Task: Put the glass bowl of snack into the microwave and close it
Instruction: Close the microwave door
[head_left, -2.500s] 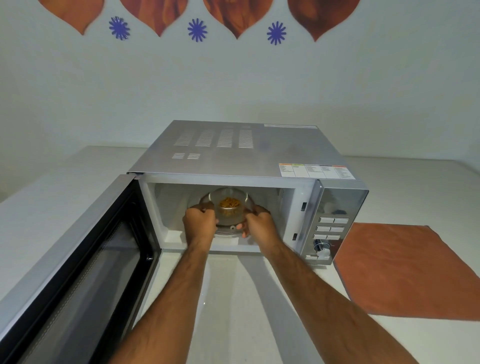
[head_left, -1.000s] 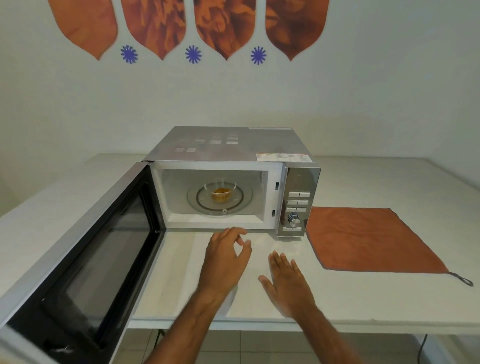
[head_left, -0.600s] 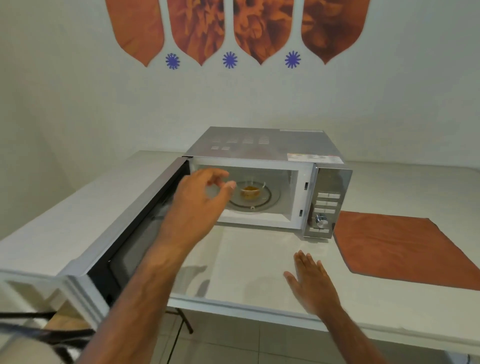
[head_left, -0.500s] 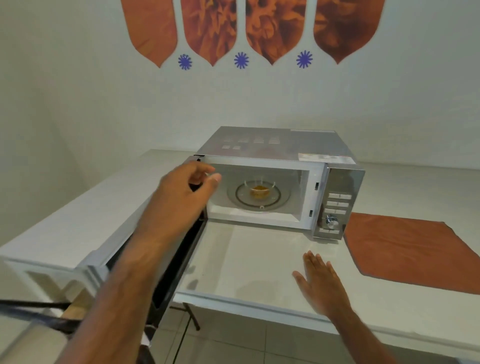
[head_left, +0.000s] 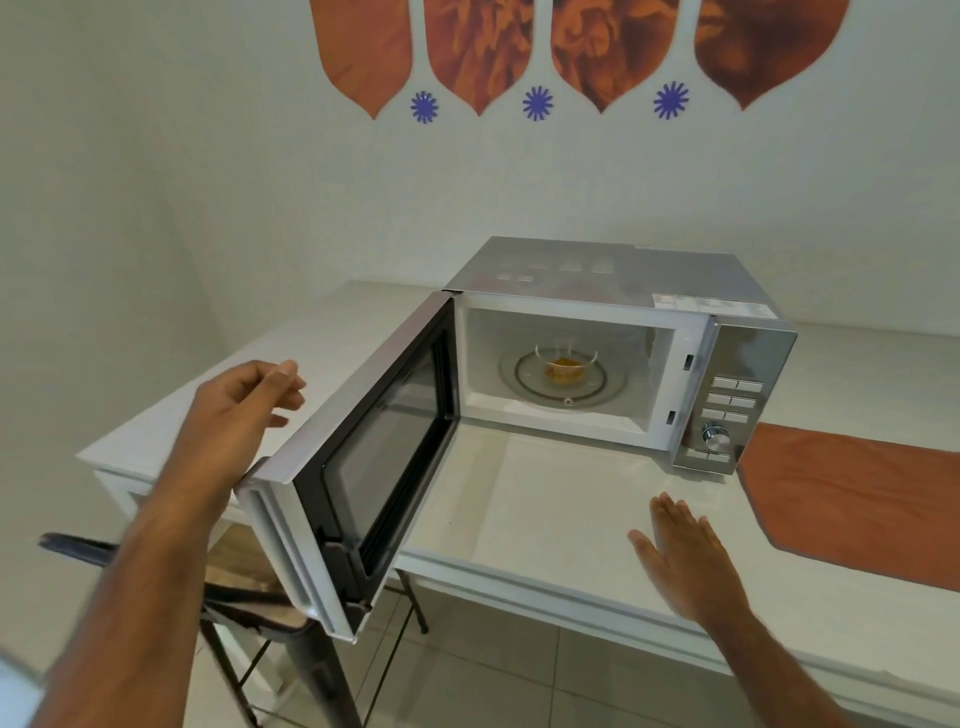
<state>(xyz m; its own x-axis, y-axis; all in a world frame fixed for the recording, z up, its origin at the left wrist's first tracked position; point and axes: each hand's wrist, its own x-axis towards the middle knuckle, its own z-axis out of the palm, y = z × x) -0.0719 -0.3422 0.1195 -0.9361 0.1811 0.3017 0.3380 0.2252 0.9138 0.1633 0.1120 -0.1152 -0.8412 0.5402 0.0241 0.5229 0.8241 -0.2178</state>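
Sitting on the turntable inside the microwave (head_left: 613, 332), glass bowl of snack (head_left: 565, 367), left hand (head_left: 244, 410) loosely spread behind half-open door (head_left: 363, 457), right hand (head_left: 685, 561) hovering flat, fingers spread, over near counter (head_left: 545, 519).

microwave (head_left: 597, 291): on counter (head_left: 545, 499)
bowl (head_left: 565, 364): inside microwave, on turntable (head_left: 561, 382)
door (head_left: 363, 447): left of microwave
cloth (head_left: 857, 488): right of microwave
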